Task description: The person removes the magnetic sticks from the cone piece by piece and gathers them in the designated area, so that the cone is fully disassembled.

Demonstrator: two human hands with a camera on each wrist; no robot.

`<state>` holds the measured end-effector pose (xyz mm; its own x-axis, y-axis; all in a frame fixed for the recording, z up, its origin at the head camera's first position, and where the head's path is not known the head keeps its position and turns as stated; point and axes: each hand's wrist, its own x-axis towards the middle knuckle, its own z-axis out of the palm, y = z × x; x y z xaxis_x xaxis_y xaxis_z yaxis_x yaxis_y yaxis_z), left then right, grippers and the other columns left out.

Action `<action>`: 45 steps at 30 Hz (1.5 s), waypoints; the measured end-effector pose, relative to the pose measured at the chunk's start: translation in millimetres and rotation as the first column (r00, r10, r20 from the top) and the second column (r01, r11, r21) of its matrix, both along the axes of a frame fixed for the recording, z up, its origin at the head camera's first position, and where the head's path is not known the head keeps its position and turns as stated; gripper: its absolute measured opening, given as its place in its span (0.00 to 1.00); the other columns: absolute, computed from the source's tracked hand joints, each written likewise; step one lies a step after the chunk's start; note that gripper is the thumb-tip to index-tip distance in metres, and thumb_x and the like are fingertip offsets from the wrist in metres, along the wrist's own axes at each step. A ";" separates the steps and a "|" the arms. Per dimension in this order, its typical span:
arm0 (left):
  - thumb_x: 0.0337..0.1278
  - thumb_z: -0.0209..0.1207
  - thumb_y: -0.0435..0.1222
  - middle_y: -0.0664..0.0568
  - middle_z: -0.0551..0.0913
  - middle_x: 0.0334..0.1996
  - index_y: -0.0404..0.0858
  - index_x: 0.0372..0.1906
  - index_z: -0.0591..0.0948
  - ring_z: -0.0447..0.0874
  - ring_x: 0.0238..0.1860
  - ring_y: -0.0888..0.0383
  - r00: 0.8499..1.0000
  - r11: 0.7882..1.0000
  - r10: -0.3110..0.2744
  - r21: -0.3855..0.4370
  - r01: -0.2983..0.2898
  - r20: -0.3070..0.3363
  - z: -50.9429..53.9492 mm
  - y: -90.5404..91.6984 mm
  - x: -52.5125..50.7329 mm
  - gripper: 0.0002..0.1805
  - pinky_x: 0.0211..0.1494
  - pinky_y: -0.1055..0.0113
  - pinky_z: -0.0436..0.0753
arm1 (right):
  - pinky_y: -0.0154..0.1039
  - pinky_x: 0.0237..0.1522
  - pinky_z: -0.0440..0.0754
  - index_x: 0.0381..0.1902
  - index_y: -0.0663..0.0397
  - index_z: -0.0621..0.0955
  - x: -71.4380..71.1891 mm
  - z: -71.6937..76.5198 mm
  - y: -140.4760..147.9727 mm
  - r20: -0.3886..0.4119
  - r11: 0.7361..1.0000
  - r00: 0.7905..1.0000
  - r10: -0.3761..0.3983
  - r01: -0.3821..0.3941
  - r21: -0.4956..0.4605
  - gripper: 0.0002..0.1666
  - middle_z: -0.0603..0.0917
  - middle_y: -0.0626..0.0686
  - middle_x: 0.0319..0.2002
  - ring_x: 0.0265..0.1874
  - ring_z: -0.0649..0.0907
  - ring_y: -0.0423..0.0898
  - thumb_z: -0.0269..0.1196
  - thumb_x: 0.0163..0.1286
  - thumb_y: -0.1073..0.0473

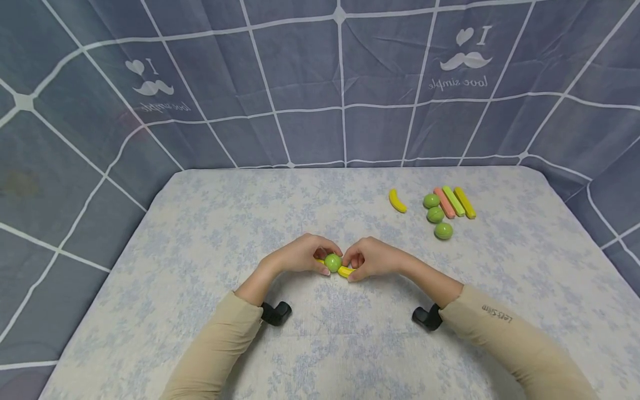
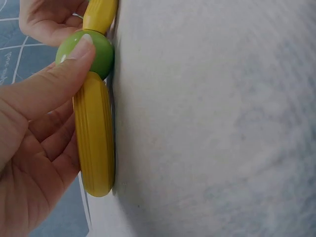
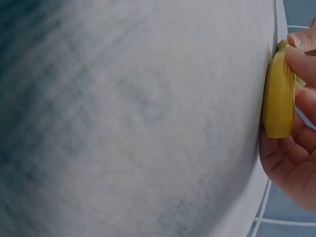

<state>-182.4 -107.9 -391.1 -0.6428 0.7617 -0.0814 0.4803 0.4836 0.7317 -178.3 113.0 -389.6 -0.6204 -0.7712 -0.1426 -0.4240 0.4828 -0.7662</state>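
Observation:
In the head view, a shiny green ball [image 1: 333,263] sits between my two hands, low on the tablecloth. My left hand [image 1: 307,254] pinches this ball, the thumb across its near side. Against the ball on that side lies a yellow ribbed stick [image 2: 94,143], alongside my left fingers and mostly hidden from above. My right hand [image 1: 375,258] grips a second yellow ribbed stick [image 1: 346,271], its narrowed end meeting the ball's other side. The right wrist view shows this second stick [image 3: 279,101] lying along the cloth with fingers curled about it.
Farther back to the right are a yellow toy banana [image 1: 397,201] and several green balls [image 1: 435,215]. Beside them lie a pink stick [image 1: 444,203], a lime stick [image 1: 453,201] and a yellow stick [image 1: 465,203]. A grey curtain [image 1: 310,83] hangs behind the table [image 1: 280,200].

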 end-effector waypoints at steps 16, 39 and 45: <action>0.43 0.69 0.28 0.51 0.83 0.43 0.35 0.48 0.82 0.80 0.38 0.61 0.999 0.999 0.029 0.038 -0.029 0.013 -3.3 -1.8 -3.5 0.21 0.43 0.72 0.78 | 0.31 0.27 0.74 0.34 0.56 0.83 -0.9 2.4 4.8 -0.035 0.998 0.997 0.061 -0.062 -0.020 0.11 0.76 0.44 0.22 0.23 0.73 0.37 0.71 0.51 0.66; 0.44 0.69 0.30 0.52 0.83 0.43 0.36 0.49 0.81 0.80 0.38 0.62 1.000 0.999 0.028 0.022 -0.028 0.014 -4.2 2.4 0.4 0.21 0.43 0.72 0.78 | 0.34 0.25 0.71 0.42 0.63 0.81 -30.2 3.0 47.5 -0.036 0.900 0.900 -0.433 0.434 0.027 0.17 0.78 0.50 0.24 0.22 0.73 0.43 0.69 0.56 0.60; 0.45 0.68 0.29 0.51 0.82 0.44 0.36 0.50 0.81 0.80 0.40 0.61 0.999 0.999 0.029 0.017 -0.029 0.018 -6.2 2.9 1.2 0.22 0.43 0.72 0.78 | 0.36 0.26 0.72 0.43 0.62 0.81 -44.1 -0.3 53.3 -0.090 0.838 0.840 -0.534 0.541 0.070 0.18 0.78 0.53 0.28 0.25 0.74 0.45 0.68 0.57 0.57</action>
